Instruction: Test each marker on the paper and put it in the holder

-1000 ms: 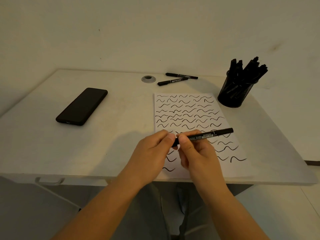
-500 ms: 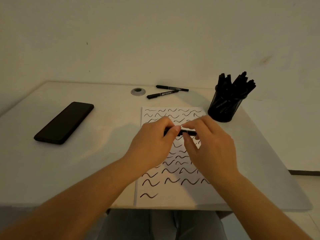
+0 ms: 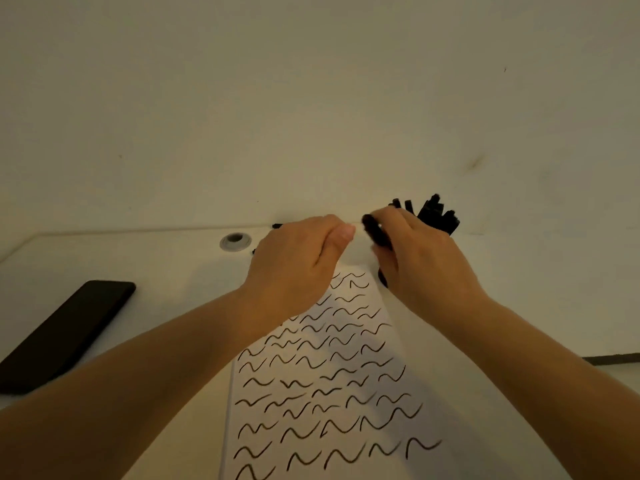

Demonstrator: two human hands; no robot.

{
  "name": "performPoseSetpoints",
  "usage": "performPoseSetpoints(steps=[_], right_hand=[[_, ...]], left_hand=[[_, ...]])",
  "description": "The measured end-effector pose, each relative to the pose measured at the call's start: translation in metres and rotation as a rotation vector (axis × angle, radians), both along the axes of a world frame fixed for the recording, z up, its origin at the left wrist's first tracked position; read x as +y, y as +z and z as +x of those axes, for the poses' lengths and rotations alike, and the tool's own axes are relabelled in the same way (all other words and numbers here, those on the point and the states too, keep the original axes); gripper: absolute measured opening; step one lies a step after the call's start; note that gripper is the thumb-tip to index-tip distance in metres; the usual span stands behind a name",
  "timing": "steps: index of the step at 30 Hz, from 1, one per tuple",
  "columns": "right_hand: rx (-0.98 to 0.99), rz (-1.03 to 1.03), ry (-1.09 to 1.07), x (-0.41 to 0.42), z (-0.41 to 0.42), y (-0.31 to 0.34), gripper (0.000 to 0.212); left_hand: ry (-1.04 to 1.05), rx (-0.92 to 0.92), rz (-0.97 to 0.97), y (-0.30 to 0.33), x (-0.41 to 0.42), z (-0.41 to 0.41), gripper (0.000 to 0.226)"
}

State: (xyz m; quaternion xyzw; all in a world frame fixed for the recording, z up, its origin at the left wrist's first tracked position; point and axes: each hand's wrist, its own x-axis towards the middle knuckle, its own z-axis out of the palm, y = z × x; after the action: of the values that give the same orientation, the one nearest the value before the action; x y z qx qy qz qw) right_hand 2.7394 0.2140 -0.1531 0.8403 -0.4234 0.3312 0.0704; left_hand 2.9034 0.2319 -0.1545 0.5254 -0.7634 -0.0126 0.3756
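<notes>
Capped marker now heading for the holder
R hand (image 3: 420,261) grips slim black plastic marker (image 3: 375,233) beside black mesh holder (image 3: 438,216); L hand (image 3: 298,261), off it since 0.5 s ago, curled, apparently empty, over white squiggle-covered paper (image 3: 322,393) on counter (image 3: 138,265).

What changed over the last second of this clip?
The left hand let go of the marker; the right hand alone carried it from over the paper up toward the holder. Phone unmoved.

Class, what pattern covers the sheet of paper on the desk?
Rows of black wavy squiggles on the white paper, seen best in the head view.
</notes>
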Motion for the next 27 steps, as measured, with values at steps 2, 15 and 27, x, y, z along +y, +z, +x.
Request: performPoseSetpoints(steps=[2,15,27], right_hand=[[-0.107,0.043,-0.037,-0.013,-0.008,0.004,0.035],[-0.366,0.063,-0.141,-0.061,-0.032,-0.005,0.056],[-0.146,0.001,-0.243,-0.077,-0.026,-0.036,0.032]], left_hand=[[0.041,-0.162,0.059,-0.010,-0.029,0.002,0.051],[0.371,-0.488,0.409,-0.093,-0.143,0.073,0.038],[0.439,-0.528,0.354,-0.106,-0.154,0.076,0.024]])
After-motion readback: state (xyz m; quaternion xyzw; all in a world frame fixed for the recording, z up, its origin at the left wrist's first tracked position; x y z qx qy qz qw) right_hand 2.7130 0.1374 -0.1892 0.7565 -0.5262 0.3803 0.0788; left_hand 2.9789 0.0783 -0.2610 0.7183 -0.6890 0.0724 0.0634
